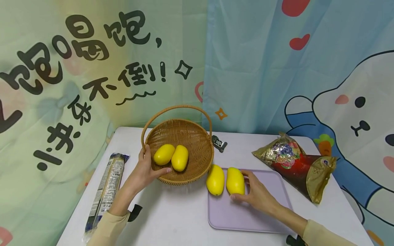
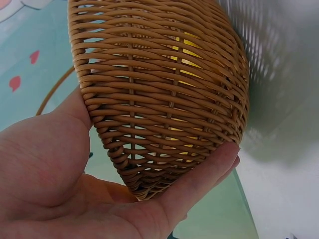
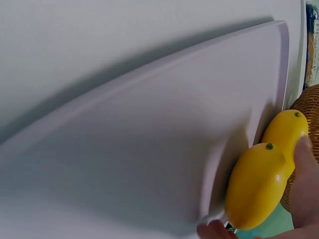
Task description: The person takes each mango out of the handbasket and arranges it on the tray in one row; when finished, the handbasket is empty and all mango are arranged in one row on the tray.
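Observation:
My left hand (image 1: 147, 172) grips the near left rim of a brown wicker basket (image 1: 197, 147), thumb over the rim and fingers spread along the outer weave. The basket tilts toward me, its tall handle arching at the back. Inside lie two yellow mangoes (image 1: 164, 154), side by side on the left. Over the lilac tray (image 1: 246, 218), my right hand (image 1: 258, 194) holds another yellow mango (image 1: 235, 181) between thumb and fingers. Just left of it is one more mango (image 1: 215, 180), at the tray's far left corner close to the basket; both show green stem spots in the right wrist view.
A long clear-and-blue packet (image 1: 107, 186) lies along the table's left side. Behind the basket's right rim is a small dark wrapped item (image 1: 219, 143). A red and gold bag (image 1: 300, 167) lies right of the tray. Printed curtains (image 1: 246, 68) hang behind the white table (image 1: 172, 215).

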Demonstrator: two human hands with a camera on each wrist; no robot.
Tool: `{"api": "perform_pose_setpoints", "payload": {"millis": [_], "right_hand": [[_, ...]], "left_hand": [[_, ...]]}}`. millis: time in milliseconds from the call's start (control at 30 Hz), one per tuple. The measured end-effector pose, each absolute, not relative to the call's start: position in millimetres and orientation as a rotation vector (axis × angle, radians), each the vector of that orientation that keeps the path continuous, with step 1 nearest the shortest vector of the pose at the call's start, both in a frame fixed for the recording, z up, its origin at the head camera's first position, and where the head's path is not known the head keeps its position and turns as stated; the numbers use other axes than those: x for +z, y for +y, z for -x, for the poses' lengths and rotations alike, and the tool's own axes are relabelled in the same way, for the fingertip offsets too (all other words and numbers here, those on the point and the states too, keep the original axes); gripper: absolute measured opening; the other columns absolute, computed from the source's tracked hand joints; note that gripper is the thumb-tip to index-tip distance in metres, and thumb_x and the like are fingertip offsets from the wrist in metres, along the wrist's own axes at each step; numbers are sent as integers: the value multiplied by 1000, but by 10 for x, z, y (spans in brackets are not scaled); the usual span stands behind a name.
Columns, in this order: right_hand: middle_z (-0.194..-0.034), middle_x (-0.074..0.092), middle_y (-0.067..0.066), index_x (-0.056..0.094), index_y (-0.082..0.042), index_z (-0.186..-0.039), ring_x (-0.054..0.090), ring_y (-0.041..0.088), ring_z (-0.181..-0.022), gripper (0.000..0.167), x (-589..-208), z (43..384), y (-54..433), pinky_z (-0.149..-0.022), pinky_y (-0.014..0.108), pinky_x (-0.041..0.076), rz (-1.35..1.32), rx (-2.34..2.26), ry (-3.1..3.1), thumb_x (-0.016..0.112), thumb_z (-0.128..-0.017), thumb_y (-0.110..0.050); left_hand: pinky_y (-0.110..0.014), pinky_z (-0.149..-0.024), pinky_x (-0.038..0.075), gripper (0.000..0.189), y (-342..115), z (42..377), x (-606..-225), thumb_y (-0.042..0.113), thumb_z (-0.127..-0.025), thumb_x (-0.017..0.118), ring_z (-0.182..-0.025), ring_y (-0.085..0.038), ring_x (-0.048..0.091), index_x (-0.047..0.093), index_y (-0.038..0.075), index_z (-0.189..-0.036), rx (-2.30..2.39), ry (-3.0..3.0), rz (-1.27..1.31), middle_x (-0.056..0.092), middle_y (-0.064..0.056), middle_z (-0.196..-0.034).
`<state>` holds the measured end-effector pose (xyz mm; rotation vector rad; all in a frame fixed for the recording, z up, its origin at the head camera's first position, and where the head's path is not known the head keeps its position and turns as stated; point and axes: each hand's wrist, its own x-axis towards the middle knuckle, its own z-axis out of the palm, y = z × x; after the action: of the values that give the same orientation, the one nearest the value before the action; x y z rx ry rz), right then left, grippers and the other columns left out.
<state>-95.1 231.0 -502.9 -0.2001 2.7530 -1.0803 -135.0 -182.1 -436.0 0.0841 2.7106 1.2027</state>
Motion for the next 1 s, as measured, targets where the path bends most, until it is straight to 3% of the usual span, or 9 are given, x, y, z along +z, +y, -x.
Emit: {"api": "perform_pose_setpoints", "payload": {"millis": [200,333,767,1000], "right_hand": [[-156,38,27,24,-1,-155,45,45,-139,107,-4824,1041,2285,-112,65,36,186,-1053,2824,82,-81,-52],[-161,33,22,21,-8,-158,41,43,-142,107,-4585,1163,2269,-111,67,36,199,-1050,2855,78,-82,-59],[-160,36,14,27,-11,-159,41,35,-142,102,-3752,1488,1835,-113,59,38,533,-1177,2923,79,-82,-55],[-163,32,8,21,-18,-162,41,29,-143,107,-3531,1663,1374,-114,57,39,638,-1127,2782,73,-82,-66]], "left_hand": [[-61,-117,31,128,-1821,1360,-4356,51,-85,78,-149,-51,24,-12,-1,-160,1189,2726,-89,-13,-30,-166],[-61,-118,29,128,-1823,1363,-4369,51,-85,78,-150,-50,23,-13,-1,-159,1207,2726,-99,-12,-29,-166],[-60,-117,31,128,-1831,1360,-4387,51,-85,78,-148,-51,26,-11,-2,-160,1225,2721,-109,-15,-29,-166],[-61,-116,33,124,-1819,1373,-4398,49,-85,79,-147,-51,29,-5,-1,-161,1235,2730,-124,-14,-29,-166]]}}
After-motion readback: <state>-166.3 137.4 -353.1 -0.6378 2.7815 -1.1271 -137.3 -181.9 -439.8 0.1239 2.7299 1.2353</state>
